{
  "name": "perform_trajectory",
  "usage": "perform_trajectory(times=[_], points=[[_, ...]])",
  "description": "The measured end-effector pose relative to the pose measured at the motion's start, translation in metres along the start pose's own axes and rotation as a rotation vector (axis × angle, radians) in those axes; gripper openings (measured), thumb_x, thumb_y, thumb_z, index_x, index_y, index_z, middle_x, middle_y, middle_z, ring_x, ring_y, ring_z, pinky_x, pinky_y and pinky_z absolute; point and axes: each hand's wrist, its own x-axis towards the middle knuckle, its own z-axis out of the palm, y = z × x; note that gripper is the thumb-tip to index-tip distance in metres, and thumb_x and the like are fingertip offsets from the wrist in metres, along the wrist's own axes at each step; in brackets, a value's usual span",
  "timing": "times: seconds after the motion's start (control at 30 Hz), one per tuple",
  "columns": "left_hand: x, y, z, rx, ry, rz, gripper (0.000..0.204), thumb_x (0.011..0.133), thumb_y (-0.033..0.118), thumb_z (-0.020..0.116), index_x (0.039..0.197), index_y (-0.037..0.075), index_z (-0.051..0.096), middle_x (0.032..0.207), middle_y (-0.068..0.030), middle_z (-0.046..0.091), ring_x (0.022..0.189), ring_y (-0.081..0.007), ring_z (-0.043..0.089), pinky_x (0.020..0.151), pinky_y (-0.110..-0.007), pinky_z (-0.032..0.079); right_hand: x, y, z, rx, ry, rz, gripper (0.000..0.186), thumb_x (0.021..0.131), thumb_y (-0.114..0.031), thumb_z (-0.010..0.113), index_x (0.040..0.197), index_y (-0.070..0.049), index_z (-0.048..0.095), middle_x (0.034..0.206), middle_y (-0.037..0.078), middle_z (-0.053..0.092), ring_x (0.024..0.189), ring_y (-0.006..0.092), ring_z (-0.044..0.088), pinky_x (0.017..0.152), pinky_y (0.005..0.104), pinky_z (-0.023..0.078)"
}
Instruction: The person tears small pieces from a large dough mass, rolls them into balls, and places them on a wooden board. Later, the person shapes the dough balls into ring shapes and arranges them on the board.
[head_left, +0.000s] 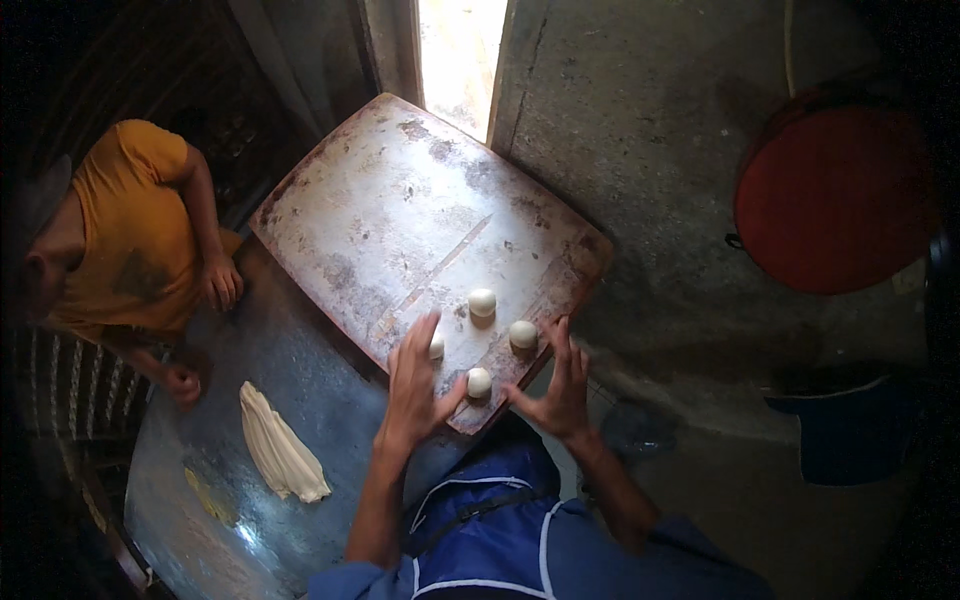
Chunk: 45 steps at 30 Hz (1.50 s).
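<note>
Several round white dough balls lie near the close corner of a worn, floury board (350, 190). One dough ball (482, 302) sits farthest off, another dough ball (523, 334) is by my right fingers, and a third dough ball (479, 382) rests between my two thumbs. My left hand (412, 385) is spread along the left side of the group and partly hides one more dough ball (437, 345). On the other side my right hand (558, 390) curves with thumb and fingers apart at the board's edge. Neither hand appears to grip a ball.
A long strip of dough (282, 445) lies on the dark metal table (330, 400) at left, near a yellowish smear (208, 497). Across it stands a person in an orange shirt (140, 220). A large red round lid-like object (835, 200) and a dark blue bucket (850, 435) are at right.
</note>
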Motion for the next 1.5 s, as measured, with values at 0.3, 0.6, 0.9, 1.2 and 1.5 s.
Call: perform_trajectory(times=[0.3, 0.6, 0.9, 1.2, 1.5], points=[[-0.239, -0.033, -0.032, 0.491, 0.209, -0.371, 0.077, 0.095, 0.037, 0.066, 0.156, 0.004, 0.032, 0.159, -0.0228, 0.035, 0.15, -0.0411, 0.029, 0.122, -0.058, 0.019, -0.059, -0.126, 0.067, 1.313, -1.351, 0.638, 0.076, 0.108, -0.059, 0.028, 0.154, 0.0, 0.039, 0.156, 0.019, 0.045, 0.147, 0.0298, 0.037, 0.121, 0.0451, 0.027], [-0.339, -0.138, -0.169, 0.238, 0.569, -0.667, 0.071, 0.075, 0.005, 0.083, 0.14, 0.009, 0.056, 0.14, -0.0122, 0.055, 0.13, -0.034, 0.052, 0.108, -0.047, 0.046, -0.089, -0.144, 0.127, 0.895, -1.738, 0.247, 0.062, 0.113, -0.044, 0.028, 0.14, 0.003, 0.057, 0.135, 0.017, 0.064, 0.127, 0.0267, 0.057, 0.114, 0.042, 0.039], [-0.332, -0.076, -0.159, 0.211, 0.617, -0.615, 0.037, 0.079, 0.004, 0.076, 0.115, 0.0, 0.067, 0.103, -0.0164, 0.07, 0.094, -0.0351, 0.071, 0.082, -0.04, 0.056, -0.158, -0.279, 0.259, 1.309, -1.357, 0.899, 0.048, 0.112, -0.038, 0.041, 0.126, 0.004, 0.06, 0.114, 0.01, 0.067, 0.103, 0.0212, 0.064, 0.093, 0.0385, 0.052], [-0.367, -0.075, -0.168, -1.287, 0.375, -1.154, 0.048, 0.107, 0.04, 0.052, 0.127, -0.002, 0.063, 0.11, -0.0146, 0.072, 0.101, -0.0223, 0.071, 0.092, -0.04, 0.056, -0.182, -0.259, 0.236, 0.426, -0.971, -0.134, 0.023, 0.101, -0.023, 0.056, 0.108, -0.002, 0.06, 0.085, 0.03, 0.064, 0.079, 0.0468, 0.064, 0.069, 0.0516, 0.049], [-0.333, -0.128, -0.099, -2.238, 0.42, -1.082, 0.023, 0.104, 0.03, 0.042, 0.095, 0.012, 0.053, 0.064, 0.0055, 0.038, 0.045, -0.0066, 0.031, 0.046, -0.028, 0.033, -0.164, -0.294, 0.087, 0.886, -1.64, -0.131, 0.018, 0.1, -0.018, 0.059, 0.089, -0.003, 0.06, 0.079, 0.013, 0.064, 0.073, 0.0296, 0.061, 0.073, 0.0469, 0.049]])
